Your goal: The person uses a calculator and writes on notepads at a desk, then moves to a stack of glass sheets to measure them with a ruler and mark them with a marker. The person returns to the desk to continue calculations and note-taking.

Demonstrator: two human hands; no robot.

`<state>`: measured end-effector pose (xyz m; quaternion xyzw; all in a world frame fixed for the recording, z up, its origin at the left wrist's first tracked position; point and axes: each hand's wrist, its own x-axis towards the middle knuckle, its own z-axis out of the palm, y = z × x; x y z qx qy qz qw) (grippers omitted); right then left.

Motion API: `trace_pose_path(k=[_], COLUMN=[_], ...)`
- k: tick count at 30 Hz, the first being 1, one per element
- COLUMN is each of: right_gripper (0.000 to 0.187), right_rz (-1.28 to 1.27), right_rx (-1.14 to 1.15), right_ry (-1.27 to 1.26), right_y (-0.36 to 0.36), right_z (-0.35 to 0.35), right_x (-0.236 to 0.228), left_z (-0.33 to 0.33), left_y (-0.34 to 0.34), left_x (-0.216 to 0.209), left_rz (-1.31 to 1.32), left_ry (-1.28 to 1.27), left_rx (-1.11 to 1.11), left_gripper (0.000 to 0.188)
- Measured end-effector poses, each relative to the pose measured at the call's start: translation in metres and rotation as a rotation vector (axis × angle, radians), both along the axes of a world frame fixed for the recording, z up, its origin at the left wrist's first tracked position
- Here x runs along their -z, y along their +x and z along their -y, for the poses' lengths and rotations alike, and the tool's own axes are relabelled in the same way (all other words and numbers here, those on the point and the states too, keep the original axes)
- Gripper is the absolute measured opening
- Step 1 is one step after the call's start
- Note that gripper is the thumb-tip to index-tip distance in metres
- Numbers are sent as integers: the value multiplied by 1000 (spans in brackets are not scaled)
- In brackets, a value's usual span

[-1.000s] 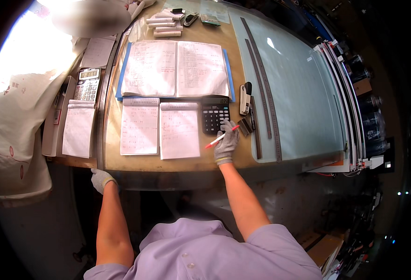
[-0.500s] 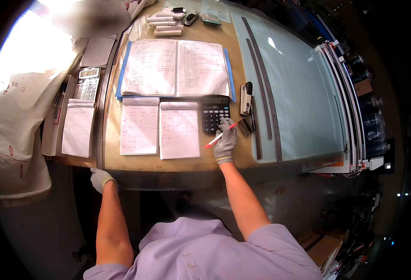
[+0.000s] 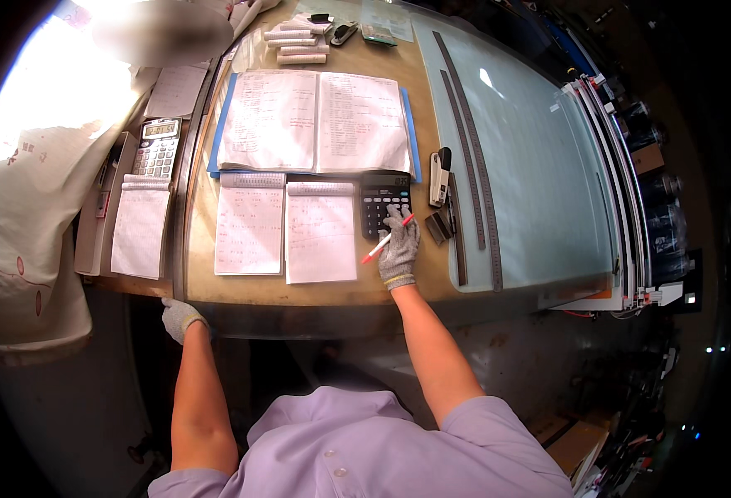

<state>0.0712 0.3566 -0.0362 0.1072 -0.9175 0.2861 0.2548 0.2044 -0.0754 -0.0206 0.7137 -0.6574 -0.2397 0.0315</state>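
My right hand, in a grey glove, holds a red and white pen slanting across its fingers. Its fingertips rest over the lower keys of a black calculator. Left of that calculator lie two notepads with handwritten pages. A thick open book or folder with a blue cover lies just beyond them. My left hand, also gloved, is curled at the wooden front edge at the lower left, its fingers partly hidden.
Right of the calculator lie a stapler, a small dark block and long metal rulers on a glass sheet. On the left, a silver calculator and another notepad sit by a shallow box. Paper rolls lie at the back.
My right hand has shifted slightly left and up over the black calculator's keys, the pen moving with it. My left hand stays at the edge.
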Motion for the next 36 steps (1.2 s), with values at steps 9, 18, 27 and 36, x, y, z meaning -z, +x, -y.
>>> trace_pose_path(k=[9,18,27,36], right_gripper=[34,28,33,32], right_rz=[-32,-53,-125,-69], right_rx=[-5,-121,9,144], right_ry=[2,48,20,-3], right_y=[0,2,5,16], right_z=[3,2,-1,-7], right_x=[-6,-9,-2,-1], left_z=[-1,2,0,2], left_y=[0,1,0,1], left_x=[-3,2,0,5], left_rz=[0,4,0,4], left_ry=[6,11,-5,-28], left_rx=[-4,-11,-1,20], left_gripper=[67,67,68,69])
